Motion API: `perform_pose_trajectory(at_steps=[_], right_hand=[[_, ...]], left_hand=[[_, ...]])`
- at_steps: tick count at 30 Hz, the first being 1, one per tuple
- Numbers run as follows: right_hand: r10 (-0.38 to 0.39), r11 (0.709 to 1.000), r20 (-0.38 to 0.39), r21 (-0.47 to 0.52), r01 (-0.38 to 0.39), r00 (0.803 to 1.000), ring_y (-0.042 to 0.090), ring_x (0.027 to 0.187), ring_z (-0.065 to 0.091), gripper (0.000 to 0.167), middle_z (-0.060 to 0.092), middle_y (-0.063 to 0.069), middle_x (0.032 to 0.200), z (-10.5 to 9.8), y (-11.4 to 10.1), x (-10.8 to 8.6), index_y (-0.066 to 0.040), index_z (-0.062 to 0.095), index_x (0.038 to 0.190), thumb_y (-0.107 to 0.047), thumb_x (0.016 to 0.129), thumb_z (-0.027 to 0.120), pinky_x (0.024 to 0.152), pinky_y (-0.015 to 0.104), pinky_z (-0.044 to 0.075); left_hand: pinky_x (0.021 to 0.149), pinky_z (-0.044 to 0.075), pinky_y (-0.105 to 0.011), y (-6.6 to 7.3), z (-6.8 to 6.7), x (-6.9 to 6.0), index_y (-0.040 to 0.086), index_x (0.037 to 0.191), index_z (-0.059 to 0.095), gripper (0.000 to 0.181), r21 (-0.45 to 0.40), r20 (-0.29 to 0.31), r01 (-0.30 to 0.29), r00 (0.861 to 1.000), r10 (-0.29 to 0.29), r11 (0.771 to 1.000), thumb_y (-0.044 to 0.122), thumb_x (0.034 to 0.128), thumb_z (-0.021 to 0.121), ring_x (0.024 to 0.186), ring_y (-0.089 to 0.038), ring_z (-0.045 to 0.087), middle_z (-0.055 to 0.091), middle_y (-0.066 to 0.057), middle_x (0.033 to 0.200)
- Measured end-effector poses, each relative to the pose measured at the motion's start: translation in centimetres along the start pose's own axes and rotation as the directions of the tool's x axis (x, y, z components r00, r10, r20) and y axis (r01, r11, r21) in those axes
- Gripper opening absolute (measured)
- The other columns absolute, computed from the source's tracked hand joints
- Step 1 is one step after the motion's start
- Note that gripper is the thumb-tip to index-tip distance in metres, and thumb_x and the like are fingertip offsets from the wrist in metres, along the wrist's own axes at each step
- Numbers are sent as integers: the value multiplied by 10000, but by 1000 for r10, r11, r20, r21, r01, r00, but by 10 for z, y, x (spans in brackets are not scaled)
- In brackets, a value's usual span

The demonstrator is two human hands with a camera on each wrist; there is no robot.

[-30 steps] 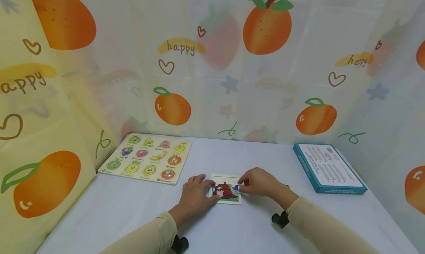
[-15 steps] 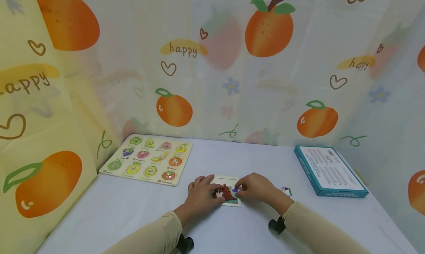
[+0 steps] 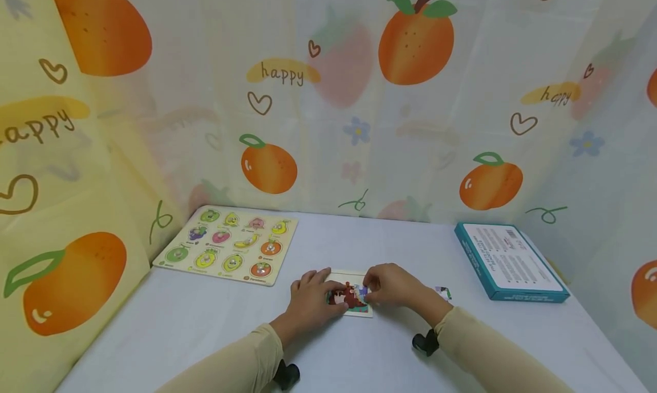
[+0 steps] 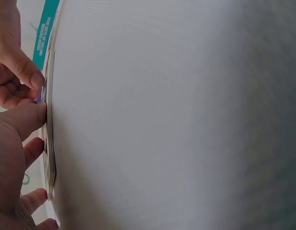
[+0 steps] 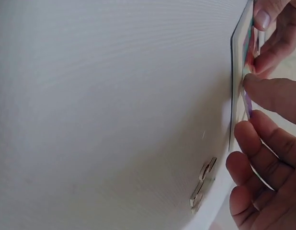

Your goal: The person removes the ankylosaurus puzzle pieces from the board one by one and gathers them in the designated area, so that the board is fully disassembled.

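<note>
A small pale puzzle frame (image 3: pixel 351 275) with a brown dinosaur picture (image 3: pixel 354 295) lies flat on the white table. My left hand (image 3: pixel 309 300) rests at its left side, thumb and forefinger pressing down on the picture. My right hand (image 3: pixel 394 284) is at the frame's right side. Between its thumb and forefinger it pinches a jigsaw piece (image 5: pixel 248 103) with a purple part, tilted against the frame in the right wrist view. The fingers hide much of this piece in the head view. Another jigsaw piece (image 3: pixel 443 292) lies loose behind the right wrist.
A fruit peg puzzle board (image 3: pixel 226 244) lies at the back left of the table. At the back right is a teal box (image 3: pixel 510 262) with a white printed face. Patterned cloth (image 3: pixel 328 125) rises behind and on both sides of the table (image 3: pixel 354 353).
My left hand has shifted slightly right over the picture. The right hand has brought the purple-edged piece in against the frame. The loose piece behind the right wrist has come into view.
</note>
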State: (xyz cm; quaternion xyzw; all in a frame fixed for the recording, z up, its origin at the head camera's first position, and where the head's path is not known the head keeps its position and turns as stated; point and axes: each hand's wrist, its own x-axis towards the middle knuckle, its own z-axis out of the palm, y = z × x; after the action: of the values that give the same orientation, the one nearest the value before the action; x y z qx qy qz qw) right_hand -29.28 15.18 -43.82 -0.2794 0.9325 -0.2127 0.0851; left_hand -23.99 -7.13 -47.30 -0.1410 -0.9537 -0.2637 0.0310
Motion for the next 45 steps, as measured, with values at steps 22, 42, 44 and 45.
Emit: perform_pose_trajectory(at_steps=[22, 42, 44, 45], right_hand=[[53, 994, -51, 103, -47, 997, 110, 696, 534, 236, 580, -79, 728, 2, -4, -8, -130, 673, 875, -123, 731, 860, 626, 267, 481], [206, 969, 7, 139, -205, 979, 185, 848, 523, 219, 613, -60, 854, -48, 64, -91, -200, 706, 951, -224, 773, 832, 675, 294, 496], [244, 960, 3, 138, -242, 970, 186, 854, 517, 228, 612, -61, 858, -52, 75, -104, -202, 707, 947, -233, 763, 839, 674, 291, 491], [247, 961, -3, 131, -244, 969, 189, 848, 516, 235, 611, -58, 861, -53, 80, -111, -193, 707, 950, -235, 762, 841, 670, 293, 486]], left_hand=[[979, 254, -613, 4, 2, -1, 271, 1191, 704, 419, -19, 6, -19, 1000, 19, 1000, 480, 829, 737, 1347, -398, 318, 435, -94, 1480], [980, 237, -635, -1, 3, -2, 301, 1205, 691, 406, -12, 5, -6, 1000, 6, 1000, 473, 838, 726, 1359, -399, 297, 415, -96, 1492], [979, 240, -634, -1, 2, -1, 304, 1206, 690, 404, -3, 0, -6, 1000, 6, 1000, 474, 842, 724, 1359, -398, 298, 416, -95, 1492], [981, 238, -635, -1, 2, -1, 300, 1208, 690, 403, -4, -2, -5, 1000, 5, 1000, 470, 844, 723, 1360, -400, 297, 415, -96, 1493]])
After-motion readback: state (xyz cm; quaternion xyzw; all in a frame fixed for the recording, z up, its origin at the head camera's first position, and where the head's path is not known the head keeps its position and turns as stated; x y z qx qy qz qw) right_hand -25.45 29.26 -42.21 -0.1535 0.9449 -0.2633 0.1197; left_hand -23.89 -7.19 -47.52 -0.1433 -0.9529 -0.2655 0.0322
